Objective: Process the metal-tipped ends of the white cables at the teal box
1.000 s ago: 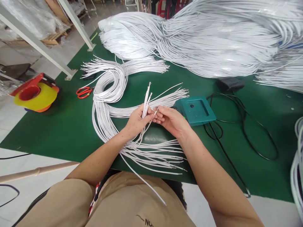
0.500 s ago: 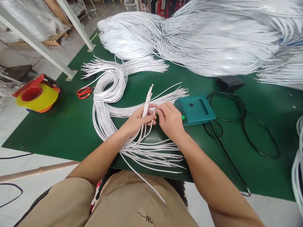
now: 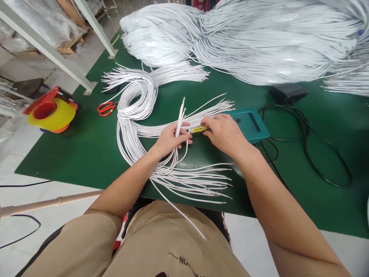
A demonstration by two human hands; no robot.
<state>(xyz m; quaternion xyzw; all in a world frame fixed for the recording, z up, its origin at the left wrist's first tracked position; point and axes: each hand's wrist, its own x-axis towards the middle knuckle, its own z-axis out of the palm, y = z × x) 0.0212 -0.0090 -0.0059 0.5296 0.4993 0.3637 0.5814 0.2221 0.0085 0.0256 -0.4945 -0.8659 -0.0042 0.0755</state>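
My left hand (image 3: 174,137) is closed around a small bunch of white cables (image 3: 180,120), whose ends stick up past the thumb. One cable of this bunch bends away beside the fingertips. To its right, the thumb and forefinger of my right hand (image 3: 226,132) close about the end of a slim yellow tool (image 3: 198,129) with dark marks; its kind is unclear. The tool's other end reaches close to the left fingertips. A coiled bundle of white cables (image 3: 127,140) lies around and below my left hand, its loose ends fanning to the right.
Large heaps of white cable (image 3: 259,46) cover the back of the green table (image 3: 86,154). A teal device (image 3: 253,125) and a black adapter (image 3: 288,92) with cords lie right. Orange-handled scissors (image 3: 106,109) and a yellow tape roll on a red dispenser (image 3: 53,111) lie left.
My right hand has moved right, away from the left fingertips, so more of the yellow tool shows. My left hand keeps its hold on the cables. The whole view has shifted slightly.
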